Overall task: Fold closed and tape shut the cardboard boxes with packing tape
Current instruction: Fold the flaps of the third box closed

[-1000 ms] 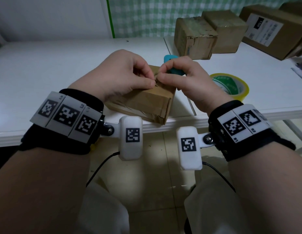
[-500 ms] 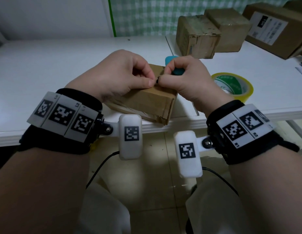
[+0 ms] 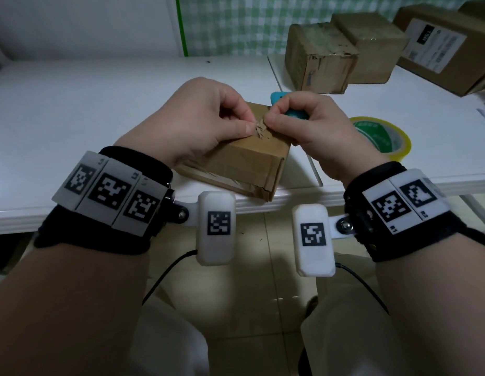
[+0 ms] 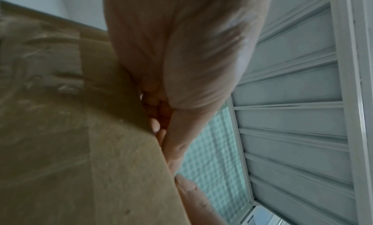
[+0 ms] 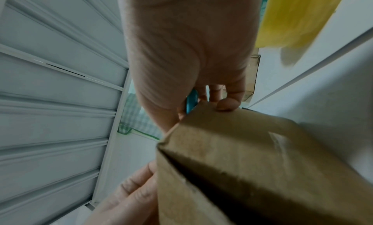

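Observation:
A small brown cardboard box (image 3: 244, 161) lies at the white table's front edge, one corner over the edge. My left hand (image 3: 248, 124) and right hand (image 3: 271, 118) meet at its top edge. Both pinch a ragged brown scrap (image 3: 260, 128) that sticks up there, thumb against forefinger. The right hand's other fingers curl round a teal tool (image 3: 293, 114), mostly hidden in the palm. In the left wrist view the box (image 4: 80, 132) fills the left side, beside my left hand (image 4: 159, 124). The right wrist view shows the box (image 5: 242, 156), the teal tool (image 5: 191, 100) and my right hand (image 5: 201, 104).
A yellow roll of packing tape (image 3: 382, 137) lies on the table right of my right hand. Two brown boxes (image 3: 320, 55) (image 3: 371, 47) and a larger labelled box (image 3: 439, 44) stand at the back right. The table's front edge (image 3: 100, 215) runs under my wrists.
The fingertips, pressed together before, have drawn slightly apart and the ragged scrap now shows between them. The box has stayed in place.

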The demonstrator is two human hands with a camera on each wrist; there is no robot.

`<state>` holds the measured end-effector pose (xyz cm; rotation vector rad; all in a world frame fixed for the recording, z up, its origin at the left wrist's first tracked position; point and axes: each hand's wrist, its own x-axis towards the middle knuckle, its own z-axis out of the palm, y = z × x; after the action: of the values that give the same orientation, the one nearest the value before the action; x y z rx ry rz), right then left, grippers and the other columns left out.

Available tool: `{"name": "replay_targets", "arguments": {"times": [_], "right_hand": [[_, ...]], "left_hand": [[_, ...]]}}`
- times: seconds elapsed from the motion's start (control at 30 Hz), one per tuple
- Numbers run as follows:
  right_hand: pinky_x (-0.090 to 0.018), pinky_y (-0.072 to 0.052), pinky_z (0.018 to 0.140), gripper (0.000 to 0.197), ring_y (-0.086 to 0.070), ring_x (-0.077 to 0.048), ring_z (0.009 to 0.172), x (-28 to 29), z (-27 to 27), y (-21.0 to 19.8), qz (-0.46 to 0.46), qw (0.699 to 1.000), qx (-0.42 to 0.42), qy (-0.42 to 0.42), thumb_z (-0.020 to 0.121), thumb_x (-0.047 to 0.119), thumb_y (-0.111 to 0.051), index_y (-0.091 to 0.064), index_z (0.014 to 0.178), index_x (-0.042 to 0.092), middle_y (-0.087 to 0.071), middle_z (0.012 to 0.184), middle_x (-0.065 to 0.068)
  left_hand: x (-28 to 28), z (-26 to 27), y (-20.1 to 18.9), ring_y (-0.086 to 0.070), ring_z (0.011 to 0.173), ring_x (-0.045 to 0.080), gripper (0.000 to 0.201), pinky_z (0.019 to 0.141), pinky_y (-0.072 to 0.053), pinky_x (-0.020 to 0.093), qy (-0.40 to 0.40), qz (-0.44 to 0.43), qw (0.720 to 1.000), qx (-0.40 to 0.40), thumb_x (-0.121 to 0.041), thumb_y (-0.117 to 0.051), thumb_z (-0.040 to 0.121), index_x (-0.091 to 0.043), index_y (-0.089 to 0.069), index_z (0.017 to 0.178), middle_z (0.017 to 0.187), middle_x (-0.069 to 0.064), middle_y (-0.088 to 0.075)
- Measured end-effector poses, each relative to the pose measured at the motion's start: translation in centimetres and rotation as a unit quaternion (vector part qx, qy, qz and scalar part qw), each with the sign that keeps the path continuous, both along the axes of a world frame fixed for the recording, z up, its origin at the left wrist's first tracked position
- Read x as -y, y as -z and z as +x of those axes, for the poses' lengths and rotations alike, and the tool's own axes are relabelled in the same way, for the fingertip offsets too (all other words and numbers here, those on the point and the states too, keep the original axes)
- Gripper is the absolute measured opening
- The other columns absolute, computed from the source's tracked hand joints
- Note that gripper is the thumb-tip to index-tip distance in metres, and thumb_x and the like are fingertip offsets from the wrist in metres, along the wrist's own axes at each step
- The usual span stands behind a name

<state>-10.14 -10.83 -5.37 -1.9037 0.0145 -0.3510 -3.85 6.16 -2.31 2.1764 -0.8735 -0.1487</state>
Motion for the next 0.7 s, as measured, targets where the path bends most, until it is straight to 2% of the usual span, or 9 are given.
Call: {"name": "replay_targets", "arguments": {"times": [0.13, 0.23, 0.3, 0.4, 0.57, 0.7], "right_hand": [[-0.014, -0.039, 0.06, 0.015, -0.051, 0.002, 0.064, -0.02, 0.16, -0.01, -0.013, 1.0, -0.004, 0.004, 0.083, 0.016, -0.068, -0.063, 0.07, 0.021, -0.057, 0.068, 0.013], [-0.014, -0.041, 0.06, 0.009, -0.054, 0.0, 0.067, 0.17, -0.07, -0.16, 0.014, 1.0, -0.002, -0.023, 0.08, 0.021, -0.068, -0.064, 0.071, 0.021, -0.059, 0.069, 0.013], [-0.013, -0.042, 0.06, 0.009, -0.055, 0.001, 0.067, 0.25, -0.24, -0.23, 0.017, 0.999, 0.004, -0.046, 0.08, 0.017, -0.069, -0.065, 0.073, 0.019, -0.06, 0.07, 0.013], [-0.018, -0.044, 0.065, 0.007, -0.055, -0.004, 0.071, 0.34, -0.3, -0.18, 0.017, 0.998, 0.006, -0.06, 0.073, 0.018, -0.071, -0.064, 0.072, 0.017, -0.06, 0.071, 0.013], [-0.025, -0.036, 0.063, 0.006, -0.048, -0.012, 0.07, 0.72, -0.35, -0.17, 0.05, 0.997, -0.023, -0.06, 0.073, 0.019, -0.066, -0.061, 0.07, 0.02, -0.056, 0.071, 0.007], [-0.024, -0.037, 0.061, 0.013, -0.049, -0.011, 0.071, 0.65, -0.34, -0.31, 0.043, 0.997, -0.023, -0.061, 0.064, 0.024, -0.072, -0.061, 0.069, 0.021, -0.055, 0.072, 0.008]], "left_hand": [[-0.29, 0.02, -0.13, -0.049, 0.06, -0.006, 0.007, 0.056, -0.036, 0.004, 0.014, -0.001, 1.0, -0.015, -0.022, -0.072, 0.08, -0.027, -0.07, 0.076, 0.057, -0.021, -0.06], [-0.29, -0.07, -0.17, -0.05, 0.063, -0.005, 0.007, 0.059, -0.038, 0.007, 0.016, 0.001, 1.0, -0.027, -0.021, -0.071, 0.081, -0.027, -0.07, 0.079, 0.063, -0.017, -0.061], [-0.2, -0.24, -0.24, -0.05, 0.061, -0.008, 0.008, 0.057, -0.037, 0.005, 0.02, 0.006, 1.0, -0.02, -0.021, -0.071, 0.08, -0.029, -0.07, 0.079, 0.061, -0.019, -0.06], [-0.06, -0.48, -0.3, -0.051, 0.064, -0.012, 0.009, 0.057, -0.037, 0.003, 0.021, 0.017, 1.0, -0.006, -0.022, -0.072, 0.079, -0.031, -0.07, 0.077, 0.068, -0.017, -0.062], [-0.08, -0.54, -0.43, -0.053, 0.065, -0.009, 0.011, 0.057, -0.039, 0.008, 0.011, 0.015, 0.999, -0.028, -0.02, -0.072, 0.078, -0.03, -0.071, 0.075, 0.069, -0.016, -0.062], [-0.06, -0.55, -0.42, -0.053, 0.066, -0.01, 0.011, 0.055, -0.037, 0.003, 0.016, 0.013, 0.999, -0.024, -0.02, -0.072, 0.078, -0.03, -0.071, 0.074, 0.069, -0.016, -0.063]]}}
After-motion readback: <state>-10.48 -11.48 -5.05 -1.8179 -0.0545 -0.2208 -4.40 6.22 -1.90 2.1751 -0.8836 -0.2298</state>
